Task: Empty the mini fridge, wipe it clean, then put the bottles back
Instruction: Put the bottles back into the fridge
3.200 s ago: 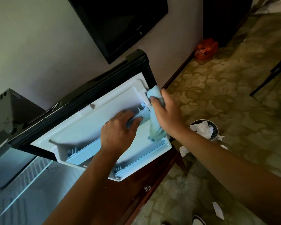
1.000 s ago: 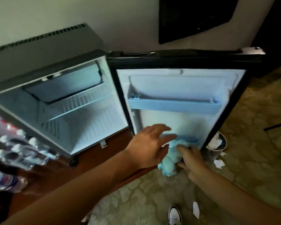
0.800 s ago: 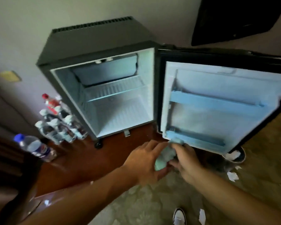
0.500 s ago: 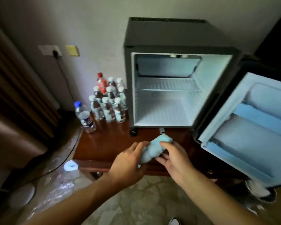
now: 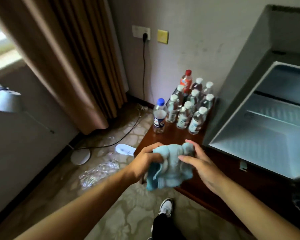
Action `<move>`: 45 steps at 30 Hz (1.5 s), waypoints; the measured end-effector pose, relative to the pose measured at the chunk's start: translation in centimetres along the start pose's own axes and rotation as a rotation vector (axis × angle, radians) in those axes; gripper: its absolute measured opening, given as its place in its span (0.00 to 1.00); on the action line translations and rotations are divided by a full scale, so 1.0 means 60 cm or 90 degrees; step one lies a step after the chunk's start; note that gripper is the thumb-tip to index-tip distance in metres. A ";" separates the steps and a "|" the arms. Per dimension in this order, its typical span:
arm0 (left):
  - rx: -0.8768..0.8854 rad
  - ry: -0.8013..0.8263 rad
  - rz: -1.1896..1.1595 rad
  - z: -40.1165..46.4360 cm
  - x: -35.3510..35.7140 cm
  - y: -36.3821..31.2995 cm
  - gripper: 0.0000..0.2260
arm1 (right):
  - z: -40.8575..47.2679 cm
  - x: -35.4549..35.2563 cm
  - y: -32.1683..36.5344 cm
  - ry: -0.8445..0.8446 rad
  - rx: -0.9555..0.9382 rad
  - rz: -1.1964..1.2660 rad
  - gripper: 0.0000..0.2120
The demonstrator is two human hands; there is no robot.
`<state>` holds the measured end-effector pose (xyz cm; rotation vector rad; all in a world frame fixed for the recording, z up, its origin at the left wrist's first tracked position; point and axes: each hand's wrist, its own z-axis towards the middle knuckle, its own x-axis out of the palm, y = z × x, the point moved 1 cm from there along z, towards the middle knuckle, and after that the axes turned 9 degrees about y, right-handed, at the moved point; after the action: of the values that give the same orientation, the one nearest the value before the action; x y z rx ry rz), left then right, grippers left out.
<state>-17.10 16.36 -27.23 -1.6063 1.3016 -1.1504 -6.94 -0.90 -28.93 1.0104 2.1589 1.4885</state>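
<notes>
A crumpled light blue cloth (image 5: 170, 167) hangs in front of me, over the near corner of the wooden cabinet top (image 5: 173, 141). My left hand (image 5: 145, 161) grips its left side with curled fingers. My right hand (image 5: 199, 161) holds its right side, thumb over the top edge and fingers against the front. The mini fridge (image 5: 260, 129) stands open at the right, its white inside bare of bottles. Several water bottles (image 5: 189, 108) stand grouped on the cabinet left of the fridge, with a red-capped bottle (image 5: 186, 81) at the back and a blue-capped bottle (image 5: 159, 116) at the left.
A brown curtain (image 5: 73, 58) hangs at the left. A black cable (image 5: 143, 70) runs from a wall socket down across the patterned floor. A lamp head (image 5: 5, 99), a white round base (image 5: 80, 156) and a white slipper (image 5: 125, 149) lie left of the cabinet. My shoe (image 5: 165, 207) is below.
The view has swung left from the fridge door to the bottles and curtain. Both hands came away from the door's lower shelf with the cloth and now hold it over the cabinet corner.
</notes>
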 end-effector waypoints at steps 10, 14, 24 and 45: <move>-0.194 -0.140 -0.187 0.123 -0.104 0.054 0.24 | 0.196 -0.007 -0.025 0.011 0.137 0.134 0.15; -0.233 -0.157 -0.121 0.164 -0.133 0.066 0.20 | 0.244 -0.019 -0.061 -0.019 0.181 0.102 0.15; -0.318 -0.197 -0.074 0.262 -0.174 0.104 0.17 | 0.314 -0.034 -0.115 -0.107 0.275 0.029 0.17; -0.330 0.017 0.544 0.359 -0.278 0.164 0.25 | 0.337 -0.036 -0.116 -0.255 0.381 -0.068 0.17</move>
<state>-0.85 31.14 -46.06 -1.1156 2.1239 -0.3142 4.58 9.78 -43.62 1.2206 2.3356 0.5184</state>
